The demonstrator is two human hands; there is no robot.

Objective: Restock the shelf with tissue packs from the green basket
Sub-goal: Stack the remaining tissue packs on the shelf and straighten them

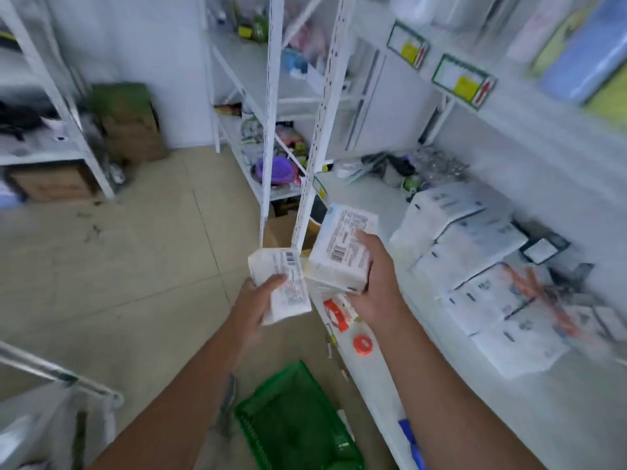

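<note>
Two tissue packs are in hand at centre frame, both held above the front edge of the white shelf (424, 385). The left hand (252, 307) is closed on the smaller pack (283, 283), thumb across its printed face. The right hand (376, 283) is closed on the thicker pack (342, 249), fingers wrapped round its far side, label and barcode facing up. The two packs are just beside each other; whether they touch cannot be told.

Handling, as judged: the packs look light, soft and film-wrapped, so likely compressible and a little slippery. Hold is best taken across the broad faces, without squeezing the corners.

Containers: the green basket (295, 418) sits on the floor at lower centre, below the arms. Its visible part shows no packs; the view is blurred and its near end is cut off, so contents remain unconfirmed.

On the shelf, right of frame, a row of stocked packs (475, 266) already lies flat, with bare shelf in front of it.
</note>
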